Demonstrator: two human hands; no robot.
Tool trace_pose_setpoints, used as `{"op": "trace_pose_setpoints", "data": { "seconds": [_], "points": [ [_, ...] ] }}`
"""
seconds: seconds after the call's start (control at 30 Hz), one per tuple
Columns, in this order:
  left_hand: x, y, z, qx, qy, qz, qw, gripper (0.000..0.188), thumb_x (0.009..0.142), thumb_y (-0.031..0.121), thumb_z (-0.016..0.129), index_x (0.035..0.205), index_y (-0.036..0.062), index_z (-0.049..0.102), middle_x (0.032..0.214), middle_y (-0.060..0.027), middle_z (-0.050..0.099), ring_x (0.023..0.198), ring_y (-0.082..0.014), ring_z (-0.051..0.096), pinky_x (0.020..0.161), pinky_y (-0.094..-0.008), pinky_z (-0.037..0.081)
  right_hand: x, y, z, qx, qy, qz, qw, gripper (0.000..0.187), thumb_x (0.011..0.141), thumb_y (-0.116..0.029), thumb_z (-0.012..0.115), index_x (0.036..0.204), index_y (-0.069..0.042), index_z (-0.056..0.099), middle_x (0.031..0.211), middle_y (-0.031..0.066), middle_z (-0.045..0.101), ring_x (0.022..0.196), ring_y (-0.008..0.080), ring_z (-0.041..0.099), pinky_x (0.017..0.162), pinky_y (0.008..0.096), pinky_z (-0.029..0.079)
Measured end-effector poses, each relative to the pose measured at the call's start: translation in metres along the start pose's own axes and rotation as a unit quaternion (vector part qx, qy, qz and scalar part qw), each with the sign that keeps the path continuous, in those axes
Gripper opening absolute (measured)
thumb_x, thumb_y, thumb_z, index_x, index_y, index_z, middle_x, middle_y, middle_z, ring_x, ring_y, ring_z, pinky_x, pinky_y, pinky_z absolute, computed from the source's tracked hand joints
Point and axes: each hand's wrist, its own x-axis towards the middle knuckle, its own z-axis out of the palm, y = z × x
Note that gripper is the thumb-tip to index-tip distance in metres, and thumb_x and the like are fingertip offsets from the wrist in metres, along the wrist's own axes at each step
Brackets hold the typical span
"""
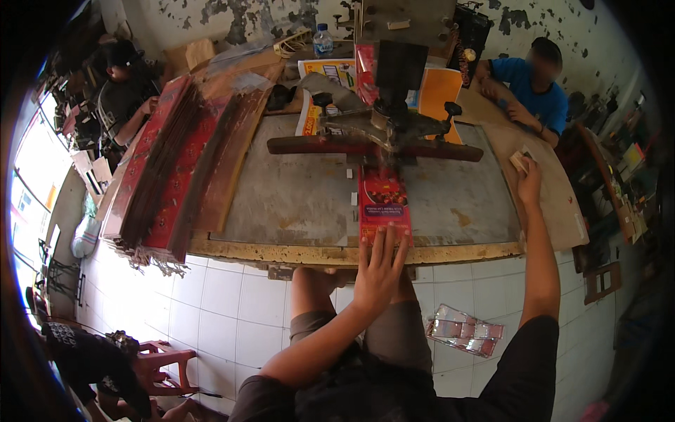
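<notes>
My left hand [382, 266] lies with its fingers extended on the near end of a red printed packaging strip [384, 197], by the table's front edge. That strip runs away from me under the long bar [316, 145] of a dark metal press [389, 126], and more red shows behind it. At the right, my right hand [529, 184] is closed around a small tan block-like piece [520, 160] over the brown tabletop. The piece's exact kind is unclear. Small pale tabs [354, 198] lie left of the strip on the grey metal plate [288, 204].
Tall stacks of red printed strips [184, 190] stand on the table's left. Orange printed sheets [439, 95] and a water bottle [323, 41] sit behind the press. Co-workers sit far left and far right. Clear packets [465, 330] lie on the tiled floor, with a red stool [165, 366] at lower left.
</notes>
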Motion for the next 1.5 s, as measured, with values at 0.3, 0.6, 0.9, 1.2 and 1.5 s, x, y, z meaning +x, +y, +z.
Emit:
{"op": "trace_pose_setpoints", "data": {
  "seconds": [0.3, 0.6, 0.9, 1.2, 1.5],
  "points": [
    [-0.004, 0.001, 0.004, 0.038, 0.003, 0.0, 0.999, 0.071, 0.097, 0.022, 0.061, 0.166, 0.0101, 0.048, 0.176, -0.0218, 0.039, 0.162, -0.039, 0.039, 0.133, -0.0641, 0.021, -0.174, -0.197, -0.135, 0.251, -0.146, -0.126, 0.949, 0.037, 0.1, 0.0, 0.074, 0.136, -0.004, 0.068, 0.144, 0.0132, 0.068, 0.134, 0.0288, 0.065, 0.114, 0.0404, 0.051],
    [-0.011, -0.011, 0.018, -0.074, 0.056, 0.031, 0.995, 0.064, 0.094, 0.019, 0.063, 0.157, 0.007, 0.055, 0.164, -0.0233, 0.05, 0.161, -0.0428, 0.037, 0.131, -0.0704, 0.023, -0.204, -0.322, -0.119, 0.349, -0.256, -0.248, 0.867, 0.043, 0.093, -0.004, 0.083, 0.134, -0.01, 0.073, 0.143, 0.0077, 0.066, 0.132, 0.031, 0.063, 0.108, 0.0444, 0.055],
    [-0.005, -0.005, 0.014, 0.02, 0.021, 0.011, 1.0, 0.062, 0.094, 0.02, 0.062, 0.154, 0.008, 0.058, 0.161, -0.0225, 0.053, 0.155, -0.0408, 0.045, 0.13, -0.0666, 0.027, -0.165, -0.346, -0.036, 0.299, -0.256, -0.264, 0.881, 0.036, 0.099, -0.011, 0.078, 0.134, -0.01, 0.071, 0.144, 0.0079, 0.063, 0.138, 0.0331, 0.059, 0.113, 0.0455, 0.053],
    [-0.002, -0.004, 0.012, 0.059, 0.022, 0.008, 0.998, 0.067, 0.095, 0.024, 0.061, 0.16, 0.0115, 0.053, 0.17, -0.0216, 0.045, 0.159, -0.0375, 0.042, 0.131, -0.0631, 0.027, -0.14, -0.342, 0.007, 0.276, -0.22, -0.263, 0.898, 0.037, 0.097, -0.006, 0.077, 0.134, -0.007, 0.07, 0.145, 0.0104, 0.062, 0.137, 0.0353, 0.06, 0.114, 0.0453, 0.052],
    [-0.001, -0.003, -0.002, 0.054, -0.004, 0.011, 0.998, 0.066, 0.096, 0.025, 0.06, 0.16, 0.0108, 0.053, 0.17, -0.022, 0.046, 0.159, -0.0382, 0.043, 0.131, -0.0627, 0.027, -0.144, -0.342, 0.013, 0.315, -0.212, -0.25, 0.89, 0.038, 0.095, -0.008, 0.081, 0.132, -0.007, 0.073, 0.144, 0.0091, 0.063, 0.135, 0.0334, 0.06, 0.113, 0.0448, 0.052]
  ]
}}
